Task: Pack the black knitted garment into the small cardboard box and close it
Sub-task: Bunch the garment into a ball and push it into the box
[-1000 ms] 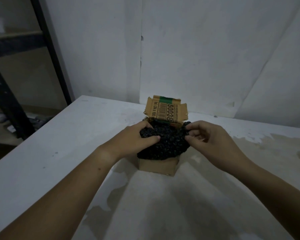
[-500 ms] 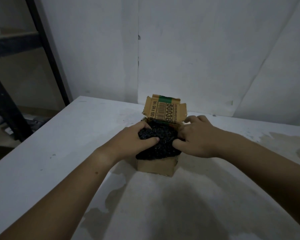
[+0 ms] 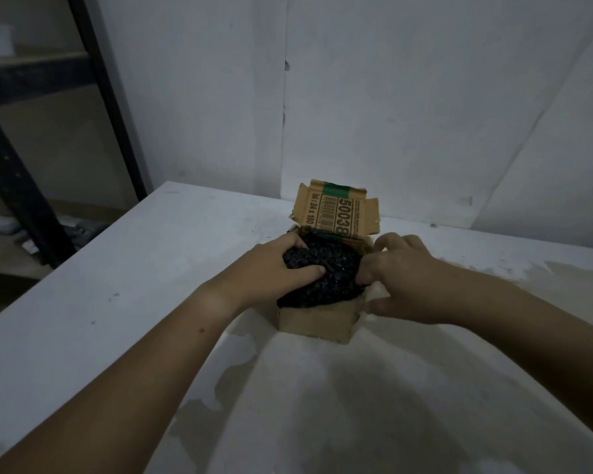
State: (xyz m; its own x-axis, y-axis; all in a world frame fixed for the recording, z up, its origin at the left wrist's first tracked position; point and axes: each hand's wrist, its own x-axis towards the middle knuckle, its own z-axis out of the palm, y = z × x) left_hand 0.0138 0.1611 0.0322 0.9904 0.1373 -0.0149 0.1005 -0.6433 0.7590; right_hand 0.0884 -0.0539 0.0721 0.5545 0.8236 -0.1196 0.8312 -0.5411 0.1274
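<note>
Left hand (image 3: 274, 268) and right hand (image 3: 401, 278), fingers curled, gripped the black knitted garment (image 3: 332, 271) bulging from the small brown cardboard box (image 3: 317, 323) on the white counter (image 3: 117, 285); its springy front overhang could jam the raised printed lid (image 3: 336, 213).

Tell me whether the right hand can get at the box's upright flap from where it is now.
Probably yes. The right hand sits at the right edge of the black knitted garment, and the flap stands open just beyond, with nothing between them.
</note>
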